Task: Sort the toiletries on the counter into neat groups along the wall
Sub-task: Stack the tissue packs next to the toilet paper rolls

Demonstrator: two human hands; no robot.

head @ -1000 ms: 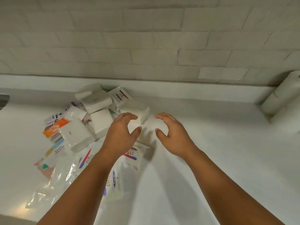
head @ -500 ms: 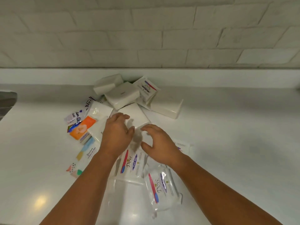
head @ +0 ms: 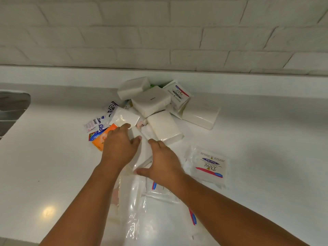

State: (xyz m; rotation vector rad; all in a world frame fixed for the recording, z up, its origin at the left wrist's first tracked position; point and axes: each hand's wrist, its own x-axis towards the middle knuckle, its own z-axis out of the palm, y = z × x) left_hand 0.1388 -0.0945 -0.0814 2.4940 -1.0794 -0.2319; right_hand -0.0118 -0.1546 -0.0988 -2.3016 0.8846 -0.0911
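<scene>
Here, left hand point(head: 118, 148) and right hand point(head: 164, 163), loose-fingered, on a clear-wrapped white pack point(head: 142, 154).

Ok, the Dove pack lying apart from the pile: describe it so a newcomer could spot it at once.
On the white counter below the brick wall sits a heap of white packets. Just right of the right hand lies the Dove pack: alone, flat, its red-and-blue label fully visible.

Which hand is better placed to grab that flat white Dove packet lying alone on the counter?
Right, probably. The right hand is just beside the flat white Dove packet; the left hand is farther away, by the orange sachet.
</scene>
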